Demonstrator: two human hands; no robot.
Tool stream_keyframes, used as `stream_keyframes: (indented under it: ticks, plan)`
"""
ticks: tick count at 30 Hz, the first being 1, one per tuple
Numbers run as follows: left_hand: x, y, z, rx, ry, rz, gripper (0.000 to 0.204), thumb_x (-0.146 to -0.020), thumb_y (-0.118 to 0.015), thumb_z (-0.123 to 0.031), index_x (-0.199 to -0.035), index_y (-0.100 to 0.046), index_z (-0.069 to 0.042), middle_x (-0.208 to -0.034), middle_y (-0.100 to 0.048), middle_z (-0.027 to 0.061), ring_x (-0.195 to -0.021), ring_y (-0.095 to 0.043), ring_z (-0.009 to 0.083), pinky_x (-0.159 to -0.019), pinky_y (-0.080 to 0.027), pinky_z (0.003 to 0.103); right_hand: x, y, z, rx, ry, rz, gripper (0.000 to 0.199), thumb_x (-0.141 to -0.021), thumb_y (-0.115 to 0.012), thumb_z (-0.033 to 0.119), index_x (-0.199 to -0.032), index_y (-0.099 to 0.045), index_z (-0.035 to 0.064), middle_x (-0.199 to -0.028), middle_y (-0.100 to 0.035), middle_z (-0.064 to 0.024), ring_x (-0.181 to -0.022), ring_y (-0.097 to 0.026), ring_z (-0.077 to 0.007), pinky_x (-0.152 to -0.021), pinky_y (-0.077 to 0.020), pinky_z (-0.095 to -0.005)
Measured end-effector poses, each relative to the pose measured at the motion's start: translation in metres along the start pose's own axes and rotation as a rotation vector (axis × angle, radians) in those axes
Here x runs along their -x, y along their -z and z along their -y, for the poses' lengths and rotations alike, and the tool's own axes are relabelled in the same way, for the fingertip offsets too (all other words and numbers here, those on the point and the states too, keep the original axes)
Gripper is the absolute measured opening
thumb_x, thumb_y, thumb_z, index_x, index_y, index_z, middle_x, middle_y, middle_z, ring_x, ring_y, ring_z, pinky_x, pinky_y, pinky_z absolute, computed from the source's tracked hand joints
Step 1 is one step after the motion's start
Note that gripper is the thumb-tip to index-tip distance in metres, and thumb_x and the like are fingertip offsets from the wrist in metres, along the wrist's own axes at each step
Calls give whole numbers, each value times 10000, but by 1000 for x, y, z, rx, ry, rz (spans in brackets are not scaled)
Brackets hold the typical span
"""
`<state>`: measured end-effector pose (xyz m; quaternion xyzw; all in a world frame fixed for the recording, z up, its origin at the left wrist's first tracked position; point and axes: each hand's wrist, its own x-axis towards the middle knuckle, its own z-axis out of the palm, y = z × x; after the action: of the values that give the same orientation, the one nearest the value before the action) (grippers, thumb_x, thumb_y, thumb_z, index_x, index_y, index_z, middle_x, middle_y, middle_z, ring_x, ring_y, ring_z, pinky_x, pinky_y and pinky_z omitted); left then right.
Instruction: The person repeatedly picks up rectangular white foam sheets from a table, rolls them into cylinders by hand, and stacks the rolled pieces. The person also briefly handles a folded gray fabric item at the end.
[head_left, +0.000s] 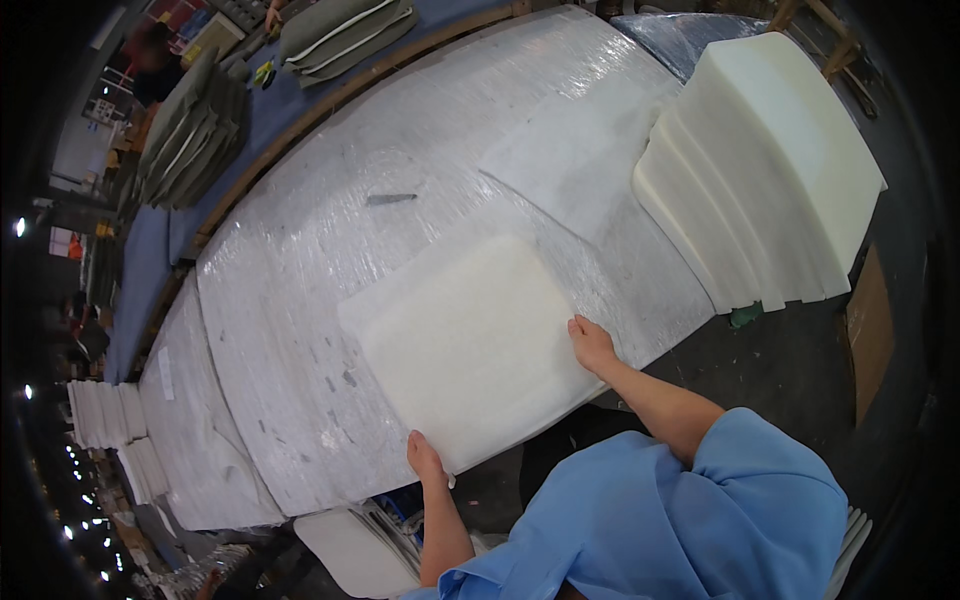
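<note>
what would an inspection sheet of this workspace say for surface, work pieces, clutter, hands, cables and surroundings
Surface: large table under wrinkled, glossy clear film
Work pieces: white pad flat at the near edge; stack of white pads to the right
Clutter: dark grey strip and small grey scraps on the table
Hands: left hand at the pad's near left corner, right hand on its right edge
Cables: nothing seen
Surroundings: grey-green stacks on a blue surface; brown cardboard far right
</note>
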<state>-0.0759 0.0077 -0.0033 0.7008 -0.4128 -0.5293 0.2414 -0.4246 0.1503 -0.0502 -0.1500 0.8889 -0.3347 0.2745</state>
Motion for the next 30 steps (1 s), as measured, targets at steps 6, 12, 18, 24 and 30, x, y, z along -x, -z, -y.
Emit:
stream_keyframes:
  ticks: [6, 12, 18, 24, 30]
  plan:
    - [-17, 4, 4, 0, 199, -80, 661, -1095, -408, -482, -1308, -575, 120, -1284, -660, 195, -1160, -637, 297, -1003, -500, 386, -26, 13, 9, -145, -295, 249, 692, -1057, -391, 576, -1265, -678, -18, -1278, -668, -272, -1236, -616, -376, -1041, -457, -416]
    - [-33, 5, 5, 321, 232, 96, 763, -1082, -392, -564, -1383, -508, 127, -1382, -604, 205, -1231, -608, 324, -1053, -486, 404, -50, 2, 3, -245, -410, 266, 909, -1027, -282, 692, -1338, -600, -100, -1364, -581, -349, -1316, -540, -464, -1106, -411, -467]
    - [-43, -1, 10, 277, 240, 51, 794, -1076, -389, -580, -1442, -447, 123, -1429, -571, 212, -1254, -596, 330, -1073, -474, 416, -44, -7, 29, -150, -493, 259, 1020, -1002, -293, 749, -1361, -527, -176, -1463, -479, -380, -1436, -421, -458, -1191, -326, -461]
    - [-39, 21, -4, -82, 281, 4, 724, -1076, -428, -528, -1413, -506, 108, -1431, -569, 225, -1257, -593, 324, -1039, -481, 419, -61, 50, 45, 250, -236, 428, 911, -1015, -356, 698, -1367, -563, -117, -1403, -567, -333, -1351, -523, -439, -1121, -403, -464]
    - [-12, 59, -7, -139, 261, -63, 702, -1071, -455, -513, -1445, -486, 81, -1414, -585, 218, -1249, -588, 318, -1048, -459, 414, -31, 100, 24, -167, -247, 324, 724, -1042, -458, 591, -1249, -680, -65, -1105, -728, -218, -1017, -682, -305, -884, -512, -414]
